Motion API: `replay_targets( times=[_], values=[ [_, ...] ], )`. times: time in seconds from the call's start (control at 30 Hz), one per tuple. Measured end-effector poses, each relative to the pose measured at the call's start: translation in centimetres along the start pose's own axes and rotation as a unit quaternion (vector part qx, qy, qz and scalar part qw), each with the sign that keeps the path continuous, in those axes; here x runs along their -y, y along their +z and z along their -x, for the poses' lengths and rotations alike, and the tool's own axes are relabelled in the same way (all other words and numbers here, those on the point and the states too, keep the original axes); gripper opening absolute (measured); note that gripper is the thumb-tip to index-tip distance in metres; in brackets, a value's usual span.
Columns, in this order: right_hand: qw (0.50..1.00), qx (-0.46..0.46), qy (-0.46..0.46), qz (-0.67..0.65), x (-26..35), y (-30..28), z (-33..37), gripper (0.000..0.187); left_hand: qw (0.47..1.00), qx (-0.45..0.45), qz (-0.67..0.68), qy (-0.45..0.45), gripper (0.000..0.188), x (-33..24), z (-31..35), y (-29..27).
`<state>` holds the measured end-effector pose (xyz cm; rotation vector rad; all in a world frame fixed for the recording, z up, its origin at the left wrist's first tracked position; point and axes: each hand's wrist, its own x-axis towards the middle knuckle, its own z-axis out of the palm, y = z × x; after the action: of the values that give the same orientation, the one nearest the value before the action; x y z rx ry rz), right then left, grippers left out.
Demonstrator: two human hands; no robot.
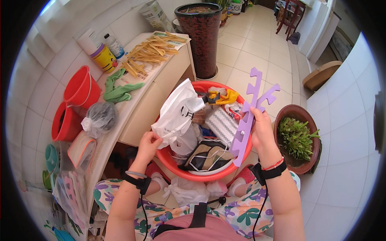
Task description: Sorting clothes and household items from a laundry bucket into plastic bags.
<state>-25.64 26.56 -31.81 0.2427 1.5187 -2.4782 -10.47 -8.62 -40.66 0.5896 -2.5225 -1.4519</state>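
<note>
Purple notched foam strips (243, 129) stand upright in my right hand (263, 127), its fingers closed round them above the right rim of a red basin (187, 175). At the basin's left rim, my left hand (150, 144) pinches the lower corner of a white plastic bag (173, 109) with dark print. The bag leans up out of the basin. Inside the basin lie a tan and black cloth bag (209, 156), a patterned white packet (221, 123) and a crumpled yellow bag (226, 97).
A low cabinet on the left bears dried yellow strips (150, 54), a green cloth (120, 86), red buckets (82, 86) and a tied dark bag (100, 118). A tall dark planter (203, 44) stands beyond the basin. A potted green plant (295, 136) stands to the right.
</note>
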Motion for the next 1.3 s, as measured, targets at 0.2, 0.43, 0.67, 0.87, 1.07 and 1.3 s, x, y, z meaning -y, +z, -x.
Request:
replay_targets(
  times=[0.2, 0.43, 0.67, 0.87, 1.07, 1.3],
  values=[
    [0.997, -0.048, -0.021, -0.052, 1.0, -0.4, 0.2, 0.021, 0.999, -0.043, -0.022, 0.021, 0.007, -2.0, -0.6, -2.3],
    [0.993, -0.067, -0.026, -0.092, 1.8, -1.3, -0.2, 0.021, 0.965, -0.148, -0.161, 0.144, 0.011, -4.1, -1.4, -1.1],
    [0.985, -0.099, -0.069, -0.127, 3.4, 0.6, 1.0, 0.019, 0.892, 0.026, -0.392, 0.225, 0.012, -9.2, -3.3, 5.4],
    [0.986, -0.088, -0.097, -0.104, 4.1, 1.2, 1.5, 0.024, 0.883, 0.111, -0.342, 0.303, 0.011, -11.4, -10.2, 15.0],
    [0.981, -0.160, -0.078, -0.076, 4.2, 0.9, 1.4, 0.028, 0.880, 0.192, -0.293, 0.322, 0.032, -9.9, -17.3, 23.8],
    [0.984, -0.138, -0.029, -0.106, 3.6, 0.9, 0.1, 0.030, 0.934, 0.134, -0.260, 0.205, 0.029, -8.1, -19.5, 28.4]
  ],
)
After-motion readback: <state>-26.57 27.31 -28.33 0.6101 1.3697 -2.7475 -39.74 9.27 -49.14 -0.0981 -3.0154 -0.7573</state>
